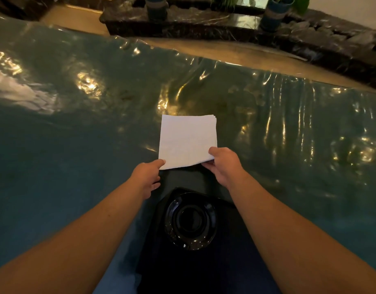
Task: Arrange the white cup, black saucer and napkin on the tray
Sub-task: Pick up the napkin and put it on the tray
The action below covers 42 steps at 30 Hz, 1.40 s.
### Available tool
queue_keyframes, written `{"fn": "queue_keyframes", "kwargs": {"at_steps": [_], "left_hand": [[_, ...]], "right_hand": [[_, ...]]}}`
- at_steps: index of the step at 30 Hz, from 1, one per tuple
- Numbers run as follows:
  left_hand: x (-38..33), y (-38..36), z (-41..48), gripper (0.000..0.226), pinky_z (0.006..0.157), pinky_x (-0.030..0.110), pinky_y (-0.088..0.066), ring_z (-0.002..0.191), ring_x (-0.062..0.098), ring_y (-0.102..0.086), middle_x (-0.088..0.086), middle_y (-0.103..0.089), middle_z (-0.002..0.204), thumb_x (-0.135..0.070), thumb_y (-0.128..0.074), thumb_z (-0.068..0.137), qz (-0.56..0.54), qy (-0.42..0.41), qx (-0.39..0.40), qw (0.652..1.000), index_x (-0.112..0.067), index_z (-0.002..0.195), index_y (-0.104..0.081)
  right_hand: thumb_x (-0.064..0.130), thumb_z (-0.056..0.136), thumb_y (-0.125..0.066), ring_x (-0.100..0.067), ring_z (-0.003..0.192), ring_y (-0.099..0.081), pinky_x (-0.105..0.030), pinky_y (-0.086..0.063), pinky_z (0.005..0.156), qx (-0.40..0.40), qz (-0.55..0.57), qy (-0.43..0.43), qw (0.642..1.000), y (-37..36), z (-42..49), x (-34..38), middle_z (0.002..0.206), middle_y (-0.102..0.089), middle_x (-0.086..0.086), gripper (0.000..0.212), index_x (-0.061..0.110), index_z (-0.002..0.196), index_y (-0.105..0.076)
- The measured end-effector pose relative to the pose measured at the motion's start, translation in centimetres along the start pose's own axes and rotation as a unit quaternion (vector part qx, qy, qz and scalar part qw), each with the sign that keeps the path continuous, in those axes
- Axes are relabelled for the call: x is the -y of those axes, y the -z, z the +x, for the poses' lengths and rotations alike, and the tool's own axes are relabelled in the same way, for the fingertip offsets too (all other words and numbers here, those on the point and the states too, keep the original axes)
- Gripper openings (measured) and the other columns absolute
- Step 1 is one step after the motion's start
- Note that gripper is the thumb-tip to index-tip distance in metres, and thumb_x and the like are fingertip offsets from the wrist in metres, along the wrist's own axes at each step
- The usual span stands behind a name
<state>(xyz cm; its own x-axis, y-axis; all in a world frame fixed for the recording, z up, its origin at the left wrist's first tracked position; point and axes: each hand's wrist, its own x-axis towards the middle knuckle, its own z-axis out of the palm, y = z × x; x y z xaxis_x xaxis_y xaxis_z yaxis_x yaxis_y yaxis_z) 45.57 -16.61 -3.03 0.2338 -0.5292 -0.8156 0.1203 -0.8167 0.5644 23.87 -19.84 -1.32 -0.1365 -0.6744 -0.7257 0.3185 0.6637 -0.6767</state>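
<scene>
Both hands, left (148, 177) and right (224, 165), pinch the near corners of a flat, folded white paper napkin (187, 141) beyond the glossy black saucer (190, 221).

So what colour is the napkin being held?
White, plain; the napkin shows clearly in the head view.

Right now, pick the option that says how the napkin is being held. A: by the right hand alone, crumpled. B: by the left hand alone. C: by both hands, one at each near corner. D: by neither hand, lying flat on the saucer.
C: the left hand pinches the near left corner of the flat white napkin and the right hand grips its near right corner, beyond the empty black saucer.
</scene>
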Motion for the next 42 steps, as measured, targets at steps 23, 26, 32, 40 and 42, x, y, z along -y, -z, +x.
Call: {"fn": "queue_keyframes", "kwargs": {"at_steps": [23,26,32,40,42], "left_hand": [[3.3,-1.1,-5.4,0.028,0.089,0.053,-0.059,0.101,0.034,-0.074,0.013,-0.078,0.109,-0.021,-0.063,0.100,0.075,0.028,0.174,0.982,-0.008,0.124,-0.066],[3.2,-1.9,-6.6,0.025,0.086,0.053,-0.061,0.098,0.033,-0.076,0.010,-0.079,0.108,-0.018,-0.065,0.099,0.101,-0.005,0.175,0.979,-0.013,0.124,-0.065],[2.2,-2.5,-9.6,0.026,0.097,0.056,-0.056,0.104,0.032,-0.074,0.009,-0.077,0.114,-0.020,-0.062,0.101,0.096,-0.051,0.201,0.974,-0.012,0.126,-0.066],[0.5,-2.4,-13.0,0.033,0.089,0.049,-0.057,0.105,0.037,-0.072,0.016,-0.076,0.113,-0.018,-0.057,0.094,0.024,-0.075,0.204,0.976,-0.004,0.123,-0.067],[0.1,-2.2,-13.1,0.043,0.089,0.050,-0.057,0.110,0.039,-0.070,0.018,-0.074,0.117,-0.018,-0.059,0.088,-0.005,-0.080,0.209,0.975,-0.003,0.128,-0.064]], "right_hand": [[-0.012,0.088,-0.046,-0.031,0.102,-0.074,-0.046,-0.062,0.085,0.191,-0.120,-0.115,0.967,11.9,-10.4,-3.4,0.126,-0.072,-0.013,0.058,0.020,0.134,-0.059],[-0.011,0.088,-0.048,-0.031,0.113,-0.070,-0.046,-0.060,0.091,0.146,-0.110,-0.091,0.979,12.8,-10.5,-4.0,0.123,-0.075,-0.007,0.054,0.020,0.128,-0.066],[0.020,0.101,-0.064,-0.028,0.105,-0.074,-0.043,-0.060,0.091,0.050,-0.019,-0.051,0.997,12.3,-10.8,-3.7,0.109,-0.079,-0.010,0.024,0.004,0.117,-0.071],[0.002,0.096,-0.066,-0.033,0.099,-0.073,-0.041,-0.061,0.076,0.093,0.011,-0.038,0.995,12.7,-12.9,-2.5,0.114,-0.074,-0.021,0.013,0.000,0.106,-0.059],[-0.002,0.096,-0.062,-0.036,0.111,-0.071,-0.047,-0.061,0.085,0.131,0.030,-0.034,0.990,13.4,-13.6,-2.2,0.126,-0.071,-0.021,0.025,-0.002,0.121,-0.057]]}}
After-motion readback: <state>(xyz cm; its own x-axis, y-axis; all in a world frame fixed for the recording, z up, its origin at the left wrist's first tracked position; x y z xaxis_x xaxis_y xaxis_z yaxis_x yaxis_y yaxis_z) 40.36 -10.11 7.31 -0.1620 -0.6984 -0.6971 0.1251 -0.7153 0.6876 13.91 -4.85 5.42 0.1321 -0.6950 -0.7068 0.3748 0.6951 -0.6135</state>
